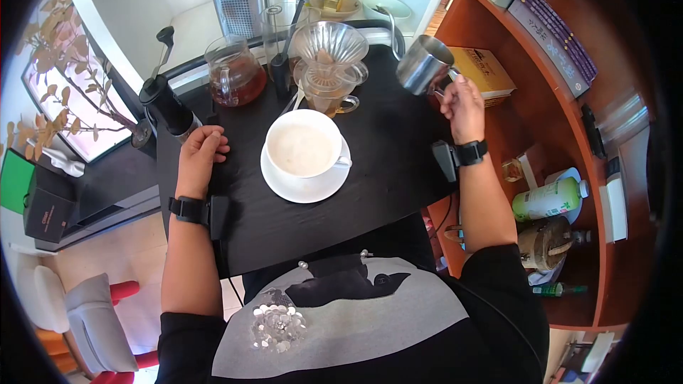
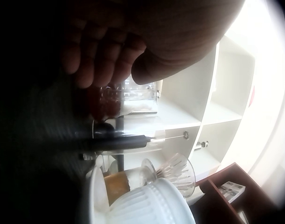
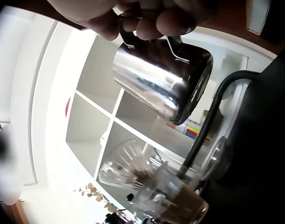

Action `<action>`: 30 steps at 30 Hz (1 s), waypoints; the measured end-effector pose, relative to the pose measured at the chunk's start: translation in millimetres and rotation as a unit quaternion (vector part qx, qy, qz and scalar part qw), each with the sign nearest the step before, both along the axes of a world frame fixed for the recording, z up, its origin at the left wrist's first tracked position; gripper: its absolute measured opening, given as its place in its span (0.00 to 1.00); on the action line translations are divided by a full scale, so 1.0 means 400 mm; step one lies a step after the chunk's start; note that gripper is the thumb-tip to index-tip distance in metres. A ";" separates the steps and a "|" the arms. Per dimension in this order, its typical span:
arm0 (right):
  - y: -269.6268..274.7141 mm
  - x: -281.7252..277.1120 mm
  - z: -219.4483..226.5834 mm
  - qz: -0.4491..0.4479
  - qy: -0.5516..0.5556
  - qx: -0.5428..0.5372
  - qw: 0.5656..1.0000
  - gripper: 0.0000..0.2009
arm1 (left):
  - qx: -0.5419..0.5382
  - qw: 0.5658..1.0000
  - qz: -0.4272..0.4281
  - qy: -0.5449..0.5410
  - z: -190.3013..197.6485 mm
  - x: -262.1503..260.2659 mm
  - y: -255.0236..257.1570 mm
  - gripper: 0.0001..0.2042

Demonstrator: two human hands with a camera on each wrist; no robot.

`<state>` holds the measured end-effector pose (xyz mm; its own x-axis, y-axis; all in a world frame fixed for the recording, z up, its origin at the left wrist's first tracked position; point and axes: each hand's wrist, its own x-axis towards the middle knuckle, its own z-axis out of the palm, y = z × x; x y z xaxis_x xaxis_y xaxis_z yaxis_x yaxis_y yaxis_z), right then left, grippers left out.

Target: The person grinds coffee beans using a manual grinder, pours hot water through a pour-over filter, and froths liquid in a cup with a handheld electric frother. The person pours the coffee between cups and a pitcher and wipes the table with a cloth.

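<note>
1. One hand is grasping: we see the right hand [image 1: 464, 112] with its fingers curled round the handle of the metal pitcher [image 1: 418, 71].
2. The pitcher is at the far right of the black table [image 1: 388, 171]; in the right wrist view we see a gap between its base and the tabletop, so it is held up. We cannot tell what, if anything, is inside.
3. The left hand [image 1: 204, 148] grasps nothing; its fingers are loosely bent, just beside the black grinder [image 1: 167, 108] at the table's left side.
4. Between our two hands, on the near part of the table, the white cup [image 1: 306, 116] sits on a saucer [image 1: 302, 194], its handle toward the right. Pale, foamy drink [image 1: 304, 151] fills much of it.
5. Behind the cup we find the clear dripper [image 1: 329, 46] on a glass server [image 1: 327, 103] with brown liquid in it. Left of these are a whisk [image 2: 128, 143] and a glass jug [image 1: 238, 89] of reddish-brown liquid.
6. Beyond the table, the white shelf bears a metal flask [image 1: 240, 11], a dish [image 1: 348, 7] and a bowl [image 1: 390, 6].
7. To our right, the wooden shelf [image 1: 597, 270] holds a yellow book [image 1: 487, 71] and a green bottle [image 1: 546, 200].
</note>
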<state>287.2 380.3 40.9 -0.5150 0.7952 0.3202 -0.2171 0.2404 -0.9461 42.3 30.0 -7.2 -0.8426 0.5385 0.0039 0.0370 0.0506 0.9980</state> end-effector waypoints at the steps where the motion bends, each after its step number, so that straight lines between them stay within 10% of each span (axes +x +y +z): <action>1: 0.011 -0.014 -0.016 -0.001 -0.010 0.003 1.000 0.14 | -0.003 1.000 0.003 -0.002 0.000 0.000 0.000 0.09; 21: 0.071 -0.124 -0.133 0.106 -0.079 -0.090 0.987 0.14 | 0.009 0.999 0.037 -0.020 0.009 0.009 0.006 0.08; 30: 0.092 -0.094 -0.115 -0.026 0.000 -0.056 0.998 0.12 | 0.070 0.995 0.071 -0.007 -0.024 -0.005 0.001 0.08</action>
